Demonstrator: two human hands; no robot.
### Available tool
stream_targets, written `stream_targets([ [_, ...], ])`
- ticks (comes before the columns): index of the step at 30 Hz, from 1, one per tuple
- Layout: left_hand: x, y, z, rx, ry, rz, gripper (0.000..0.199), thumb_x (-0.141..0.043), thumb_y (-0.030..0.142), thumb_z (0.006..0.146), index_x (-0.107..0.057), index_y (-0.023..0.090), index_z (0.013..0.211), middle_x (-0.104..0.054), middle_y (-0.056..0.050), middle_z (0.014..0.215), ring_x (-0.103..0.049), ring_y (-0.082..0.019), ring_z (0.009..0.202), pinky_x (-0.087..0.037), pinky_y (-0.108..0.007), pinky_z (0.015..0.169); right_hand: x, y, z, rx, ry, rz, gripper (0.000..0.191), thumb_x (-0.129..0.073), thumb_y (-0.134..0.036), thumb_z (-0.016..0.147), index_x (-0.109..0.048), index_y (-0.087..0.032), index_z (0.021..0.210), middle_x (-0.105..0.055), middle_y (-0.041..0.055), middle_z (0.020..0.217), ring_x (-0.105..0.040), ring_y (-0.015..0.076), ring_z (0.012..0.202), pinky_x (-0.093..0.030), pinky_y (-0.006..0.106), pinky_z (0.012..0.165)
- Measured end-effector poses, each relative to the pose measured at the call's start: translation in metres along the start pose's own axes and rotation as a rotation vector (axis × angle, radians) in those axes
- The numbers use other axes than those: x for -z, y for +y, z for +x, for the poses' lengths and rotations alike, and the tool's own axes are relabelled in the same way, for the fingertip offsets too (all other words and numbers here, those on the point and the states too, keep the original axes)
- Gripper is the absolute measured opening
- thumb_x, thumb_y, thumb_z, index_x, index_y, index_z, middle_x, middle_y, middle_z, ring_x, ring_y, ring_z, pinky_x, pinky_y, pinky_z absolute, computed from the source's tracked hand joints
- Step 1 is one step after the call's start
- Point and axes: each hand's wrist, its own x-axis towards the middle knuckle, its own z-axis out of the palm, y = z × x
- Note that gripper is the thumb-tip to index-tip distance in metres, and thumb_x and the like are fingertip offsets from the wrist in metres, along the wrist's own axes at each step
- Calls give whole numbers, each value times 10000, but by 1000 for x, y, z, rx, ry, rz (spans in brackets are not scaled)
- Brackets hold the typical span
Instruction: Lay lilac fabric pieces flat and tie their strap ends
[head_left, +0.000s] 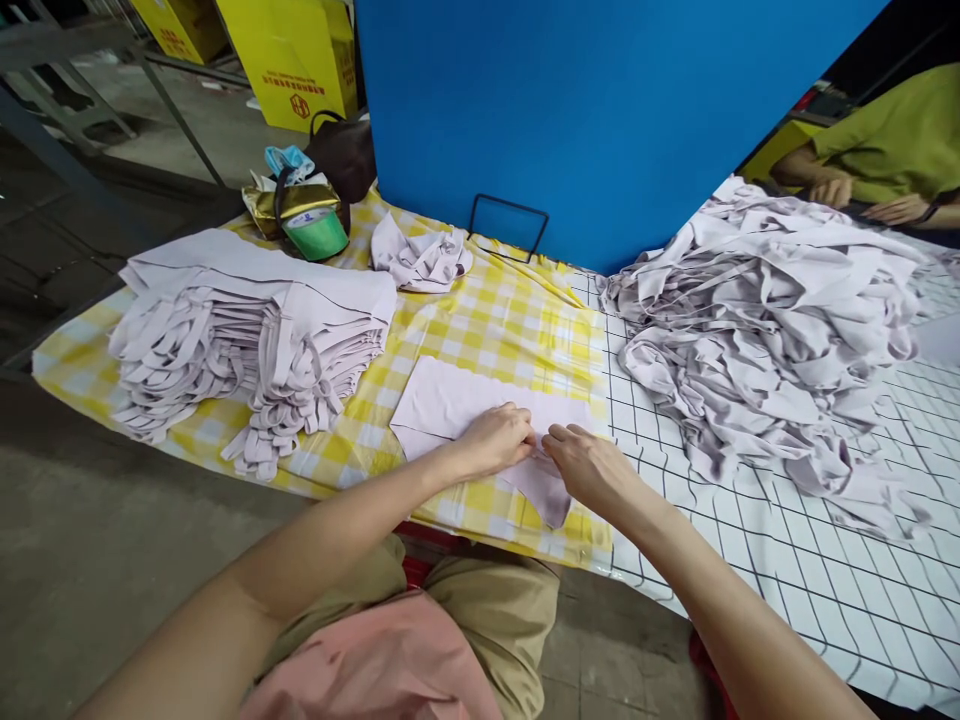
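Note:
A pale lilac fabric piece lies spread on the yellow checked cloth in front of me, one narrow end hanging toward the table's front edge. My left hand is closed on it near its middle, fingers curled. Close beside, my right hand pinches the same fabric, its fingertips almost meeting the left ones. What exactly lies between the fingertips is hidden by the hands. To the left rests a neat stack of similar fabric pieces with straps dangling over its front. A loose heap of the same fabric covers the right side.
A crumpled fabric piece lies behind, near a black wire stand and a tall blue panel. Green tape sits at back left by a dark bag. Another person's hands work beyond the heap.

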Motion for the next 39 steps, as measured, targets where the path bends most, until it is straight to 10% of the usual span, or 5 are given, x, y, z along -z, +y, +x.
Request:
stream_targets([
  [15,4,5,2,43,-20,7,168,-504,200,829,-632,142,736,-607,-50,796,-535,-185,814,-427,-273,700,-4,-12,8,-47,114,51,227,-419,-11,800,-593,-154,833,-603,78,829,-565,179,757,-326,253,510],
  [25,16,6,-19,-45,-37,-92,143,-572,262,798,-675,187,865,-584,-30,917,-500,-185,929,-416,-282,822,-31,-49,-77,-599,288,1504,377,-547,-546,747,-595,-175,703,-451,-36,522,-399,111,479,-327,220,439],
  [33,26,14,-33,-28,-130,12,259,-481,136,823,-651,206,1005,-552,-52,1072,-473,-194,1029,-392,-311,903,-95,-123,-113,-911,670,1516,297,-620,-482,718,-659,-192,766,-548,73,997,-514,236,1008,-417,297,846],
  [39,31,15,-33,-34,-140,-62,269,-453,128,832,-653,189,1000,-557,-64,1107,-489,-191,1060,-384,-308,939,-123,-137,-109,-1009,726,1845,339,-696,-451,637,-665,-206,868,-586,59,989,-579,206,872,-489,280,681],
])
